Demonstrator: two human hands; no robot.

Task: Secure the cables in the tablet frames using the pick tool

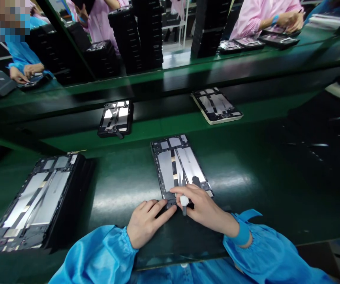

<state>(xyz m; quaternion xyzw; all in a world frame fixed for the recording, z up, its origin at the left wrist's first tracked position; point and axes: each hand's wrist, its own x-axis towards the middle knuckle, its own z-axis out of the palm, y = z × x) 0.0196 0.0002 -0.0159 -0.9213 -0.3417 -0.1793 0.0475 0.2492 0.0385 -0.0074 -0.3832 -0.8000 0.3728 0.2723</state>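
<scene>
An opened tablet housing (187, 161) with silver-grey panels and a dark flex strip lies on the green bench in front of me. My left hand (147, 221) rests at its near left corner, fingers stretched out and apart, the tips touching the edge. Over the near end of the housing, my right hand (201, 205) is closed around a slim dark tool with narrow pointed metal ends that looks like tweezers (184, 183). A small white piece (184, 200) shows by the right fingers; whether it belongs to the tool cannot be made out.
At left stands a stack of similar housings (39, 193). Two more housings, one (115, 117) left and one (216, 104) right, lie farther back. Beyond the raised green ledge (175, 85) are tall black tray stacks (150, 35) and co-workers in pink and blue sleeves. Dark material (326, 130) covers the right.
</scene>
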